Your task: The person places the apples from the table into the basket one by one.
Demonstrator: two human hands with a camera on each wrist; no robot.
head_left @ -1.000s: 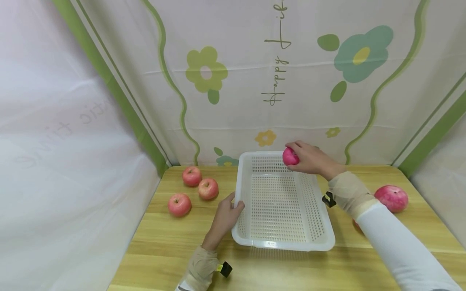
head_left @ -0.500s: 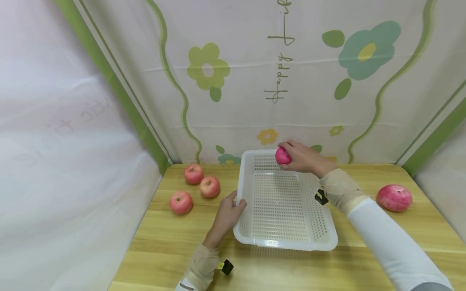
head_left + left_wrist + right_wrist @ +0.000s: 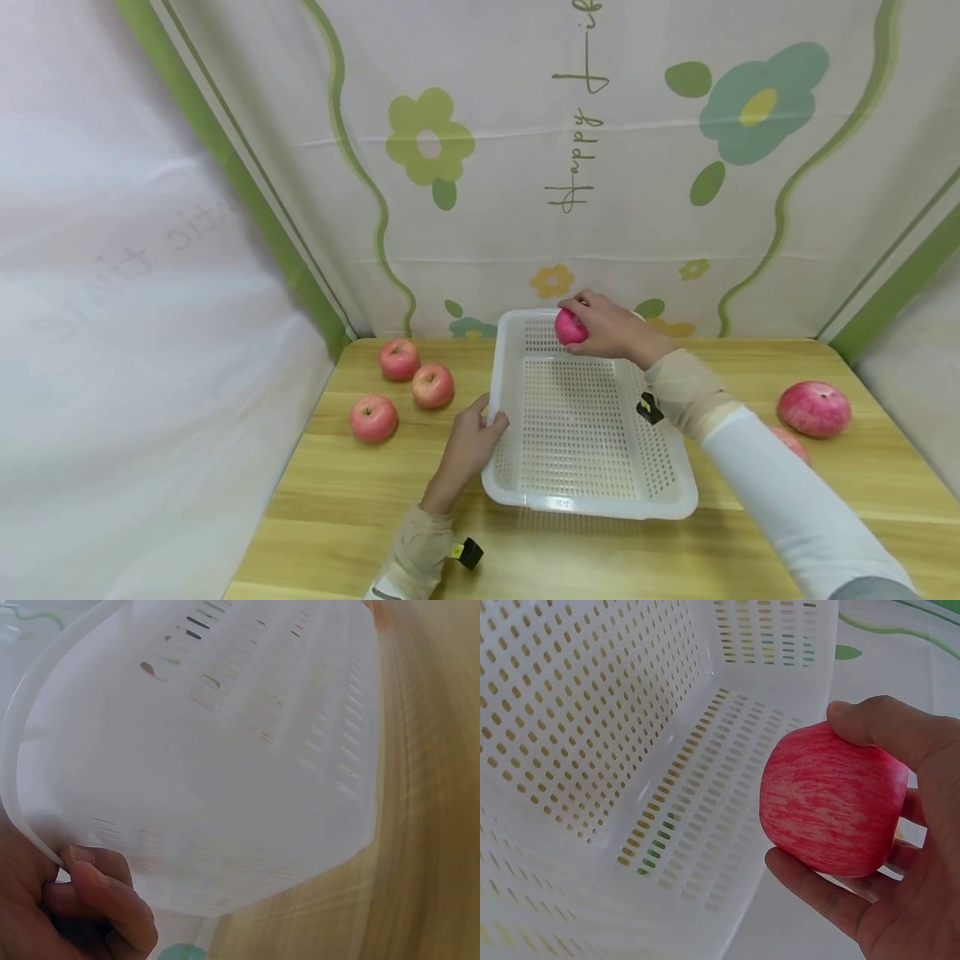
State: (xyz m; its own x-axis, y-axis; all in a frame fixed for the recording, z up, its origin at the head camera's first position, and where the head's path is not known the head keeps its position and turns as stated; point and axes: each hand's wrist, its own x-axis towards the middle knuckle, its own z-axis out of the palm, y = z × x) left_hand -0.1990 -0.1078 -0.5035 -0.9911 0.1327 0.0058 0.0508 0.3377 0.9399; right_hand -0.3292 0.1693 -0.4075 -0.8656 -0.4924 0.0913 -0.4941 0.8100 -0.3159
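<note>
1. White basket (image 3: 588, 505): tipping could have been caused by uneven pull where its rim was pinched by the left hand (image 3: 468, 444), fingers curled.
2. Right hand (image 3: 609, 327): held back-uppermost at the far end, fingers and thumb curved round the red apple (image 3: 569, 327).
3. Red apple: held near the far rim; bruising could have followed a slip.

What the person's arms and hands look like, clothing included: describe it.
The left hand and right hand are bare. White sleeves meet beige wrist coverings, and each wrist carries a small black block; a yellow tag shows at the left one.
</note>
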